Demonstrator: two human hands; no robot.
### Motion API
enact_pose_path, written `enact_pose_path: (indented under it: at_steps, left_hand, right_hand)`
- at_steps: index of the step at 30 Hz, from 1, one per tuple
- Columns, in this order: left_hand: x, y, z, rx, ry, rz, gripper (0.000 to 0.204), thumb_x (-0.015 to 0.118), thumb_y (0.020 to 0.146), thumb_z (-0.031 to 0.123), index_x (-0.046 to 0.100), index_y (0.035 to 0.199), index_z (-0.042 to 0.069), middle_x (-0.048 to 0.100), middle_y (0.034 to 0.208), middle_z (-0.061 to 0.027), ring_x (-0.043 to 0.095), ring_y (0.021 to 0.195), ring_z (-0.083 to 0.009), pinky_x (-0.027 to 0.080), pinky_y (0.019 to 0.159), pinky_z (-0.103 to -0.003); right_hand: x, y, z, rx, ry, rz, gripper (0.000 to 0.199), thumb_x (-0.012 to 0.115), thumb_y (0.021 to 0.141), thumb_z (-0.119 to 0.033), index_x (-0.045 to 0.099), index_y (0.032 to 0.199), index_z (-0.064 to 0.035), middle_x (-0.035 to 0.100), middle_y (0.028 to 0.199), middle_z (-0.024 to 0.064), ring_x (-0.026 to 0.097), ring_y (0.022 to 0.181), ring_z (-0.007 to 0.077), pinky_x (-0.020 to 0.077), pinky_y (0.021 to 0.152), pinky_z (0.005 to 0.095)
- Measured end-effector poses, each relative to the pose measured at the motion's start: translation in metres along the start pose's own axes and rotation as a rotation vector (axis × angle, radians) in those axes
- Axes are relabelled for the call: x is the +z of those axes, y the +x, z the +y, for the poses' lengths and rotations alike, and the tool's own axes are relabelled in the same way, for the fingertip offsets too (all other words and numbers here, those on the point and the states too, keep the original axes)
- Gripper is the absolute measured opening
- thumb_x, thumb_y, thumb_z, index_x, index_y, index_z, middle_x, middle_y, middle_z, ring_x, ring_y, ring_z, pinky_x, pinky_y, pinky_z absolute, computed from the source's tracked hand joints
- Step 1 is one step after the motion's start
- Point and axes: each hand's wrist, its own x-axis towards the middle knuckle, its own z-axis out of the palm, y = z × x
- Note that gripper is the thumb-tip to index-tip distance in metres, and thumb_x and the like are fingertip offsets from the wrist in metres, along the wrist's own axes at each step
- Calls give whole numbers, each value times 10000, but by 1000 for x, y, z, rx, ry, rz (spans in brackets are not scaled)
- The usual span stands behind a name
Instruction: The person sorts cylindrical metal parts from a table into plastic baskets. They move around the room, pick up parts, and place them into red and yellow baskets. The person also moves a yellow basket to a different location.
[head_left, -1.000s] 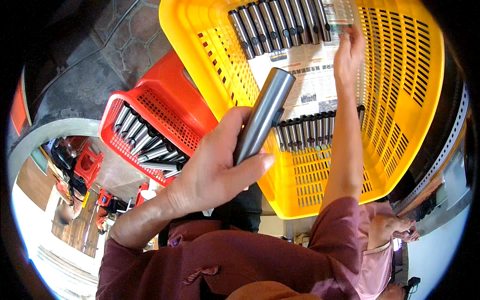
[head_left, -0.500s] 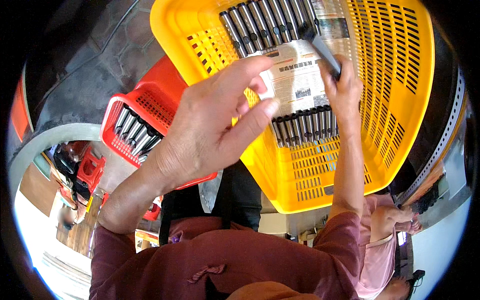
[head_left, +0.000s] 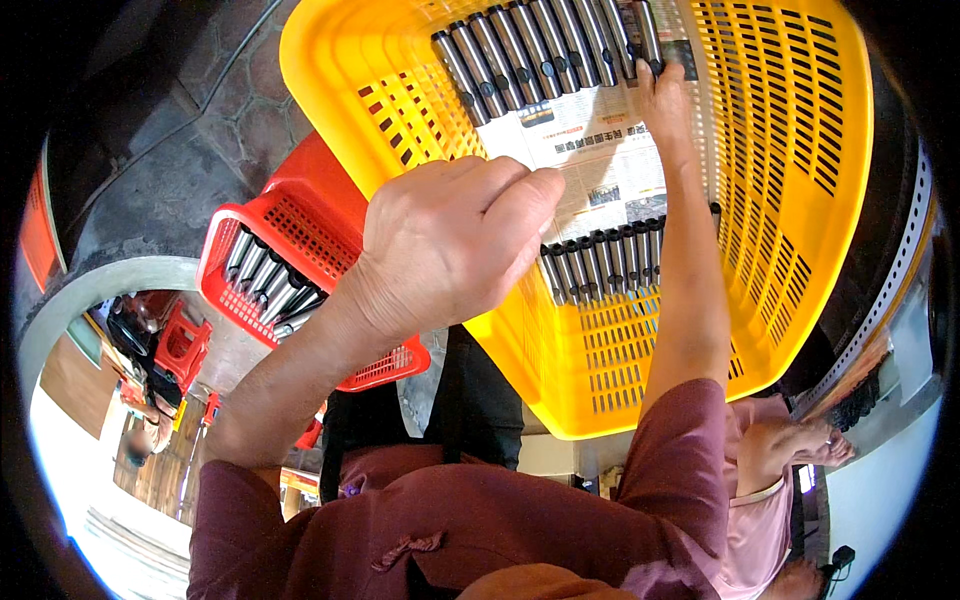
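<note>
My right hand (head_left: pixel 665 95) reaches far into a yellow plastic basket (head_left: pixel 800 300), its fingertips closed on the near end of a grey metal tube (head_left: pixel 647 30). That tube lies at the right end of a row of metal tubes (head_left: pixel 540 50) along the basket's far side. A second row of tubes (head_left: pixel 600 265) lies nearer me, on a sheet of newspaper (head_left: pixel 590 160) lining the bottom. My left hand (head_left: pixel 440 250) hovers over the basket's left part with fingers curled in and nothing visible in it.
A red plastic basket (head_left: pixel 300 200) to the left holds several loose metal tubes (head_left: pixel 270 285). Stone paving (head_left: pixel 200 130) lies beyond it. Another person in a pink top (head_left: pixel 790 450) is at the lower right, beside a perforated metal rail (head_left: pixel 880 300).
My left hand held a metal tube, passed it to my right hand and curled shut empty. My right hand carried the tube to the far row.
</note>
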Motion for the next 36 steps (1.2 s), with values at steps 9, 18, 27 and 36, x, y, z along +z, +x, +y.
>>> enact_pose_path:
  at_steps: [9, 18, 27, 36]
  left_hand:
    - [-1, 0, 5, -10, 48, -8, 237, 706, 751, 95, 659, 977, 39, 645, 784, -82, 637, 650, -248, 509, 566, -338]
    - [5, -6, -3, 224, -115, 250, 295, 699, 699, 20, 662, 991, 24, 644, 824, -87, 636, 699, -268, 530, 625, -347]
    - [-34, -174, 38, -21, -322, 174, 264, 688, 657, 34, 623, 912, 13, 596, 844, -62, 618, 772, -232, 497, 651, -330]
    - [-32, -333, -27, -377, -253, 256, 168, 608, 817, -8, 606, 985, -2, 630, 880, -150, 633, 802, -339, 522, 699, -397]
  right_hand:
    - [18, 30, 0, -251, -79, 210, 304, 580, 930, -279, 612, 1095, -26, 586, 1028, 251, 562, 945, 426, 467, 815, 486]
    - [18, 29, -9, -225, 11, 206, 422, 524, 944, -316, 546, 1192, 25, 569, 1074, 279, 529, 1031, 452, 433, 901, 497]
    - [-79, -100, -96, -2, 641, 482, 340, 504, 960, -161, 512, 1196, 83, 588, 1141, 226, 594, 1000, 278, 488, 862, 349]
    - [-104, -280, -301, -517, 304, -195, 265, 649, 858, -112, 600, 1085, 17, 627, 1067, 140, 601, 991, 257, 487, 863, 366]
